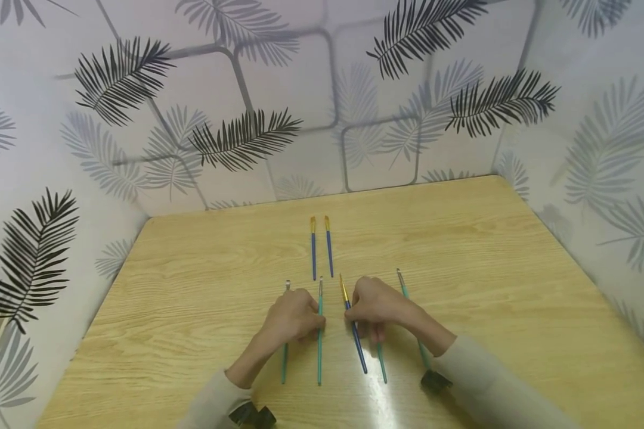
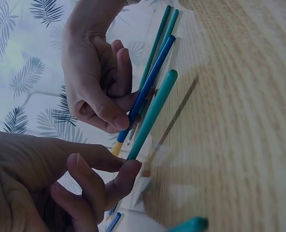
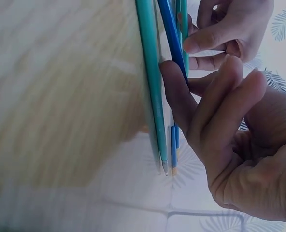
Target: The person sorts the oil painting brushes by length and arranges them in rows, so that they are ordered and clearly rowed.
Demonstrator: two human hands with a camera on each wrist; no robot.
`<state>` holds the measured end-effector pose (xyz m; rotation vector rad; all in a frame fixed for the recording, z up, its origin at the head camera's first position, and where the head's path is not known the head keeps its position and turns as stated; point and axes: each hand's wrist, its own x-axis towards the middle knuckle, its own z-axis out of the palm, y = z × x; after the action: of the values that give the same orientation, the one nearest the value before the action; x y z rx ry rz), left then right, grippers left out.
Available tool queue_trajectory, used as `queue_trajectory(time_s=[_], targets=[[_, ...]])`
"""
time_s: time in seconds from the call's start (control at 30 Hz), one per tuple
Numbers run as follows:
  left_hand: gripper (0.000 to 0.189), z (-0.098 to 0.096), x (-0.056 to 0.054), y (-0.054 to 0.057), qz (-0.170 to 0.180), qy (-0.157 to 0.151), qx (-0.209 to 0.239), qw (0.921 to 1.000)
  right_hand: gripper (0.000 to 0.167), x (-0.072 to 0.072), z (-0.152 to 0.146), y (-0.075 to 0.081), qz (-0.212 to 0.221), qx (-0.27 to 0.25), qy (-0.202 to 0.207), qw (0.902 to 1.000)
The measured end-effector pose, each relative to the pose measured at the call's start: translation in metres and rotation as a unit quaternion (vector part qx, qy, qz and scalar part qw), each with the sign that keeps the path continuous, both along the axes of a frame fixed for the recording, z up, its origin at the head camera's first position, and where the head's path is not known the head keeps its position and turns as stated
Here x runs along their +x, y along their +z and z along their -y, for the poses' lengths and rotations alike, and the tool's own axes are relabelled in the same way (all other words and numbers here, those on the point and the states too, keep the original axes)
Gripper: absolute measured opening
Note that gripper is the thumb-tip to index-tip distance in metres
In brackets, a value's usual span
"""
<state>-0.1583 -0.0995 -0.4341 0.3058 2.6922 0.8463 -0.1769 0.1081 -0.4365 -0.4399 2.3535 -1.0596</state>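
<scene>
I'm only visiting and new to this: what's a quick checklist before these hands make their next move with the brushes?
1. Left hand grips its teal brush: ok, pinched between thumb and finger.
2. Right hand grips its blue brush: ok.
3. Those two brushes apart: ok, a gap shows in the head view.
4. Those two parallel: not ok, the blue one slants.
5. Far pair of blue brushes away from both hands: ok.
6. Leftmost teal brush untouched: cannot tell, the left hand partly covers it.

Pale wall covering, black and grey fronds, top and both sides | wood-grain tabletop, centre to bottom | glare patch, bottom centre
</scene>
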Motion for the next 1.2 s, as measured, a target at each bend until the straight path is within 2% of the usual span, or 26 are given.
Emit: queue_trajectory(time_s=[0.23,0.4,0.6,0.8,1.03,1.2], targets=[[0.021,0.005,0.002,-0.001,0.008,-0.001,0.02,0.9998,0.021,-0.002,-0.004,-0.002,0.016,-0.032,0.01,0.9993],[0.026,0.007,0.002,0.0,0.01,0.003,0.025,0.9996,0.017,-0.003,-0.006,-0.001,0.014,-0.051,0.01,0.9985],[0.023,0.01,0.002,0.002,0.019,0.016,0.013,0.9996,0.015,-0.004,-0.006,0.0,0.018,-0.057,-0.01,0.9982],[0.022,0.015,0.003,0.003,0.008,0.019,0.004,0.9998,0.014,-0.007,-0.007,0.0,0.012,-0.052,-0.031,0.9981],[0.025,0.023,0.002,0.001,-0.009,0.015,0.007,0.9998,0.015,-0.009,-0.01,0.002,0.005,-0.077,-0.033,0.9964],[0.034,0.027,0.001,-0.003,-0.006,0.019,0.01,0.9998,0.015,-0.01,-0.011,0.003,0.005,-0.09,-0.038,0.9952]])
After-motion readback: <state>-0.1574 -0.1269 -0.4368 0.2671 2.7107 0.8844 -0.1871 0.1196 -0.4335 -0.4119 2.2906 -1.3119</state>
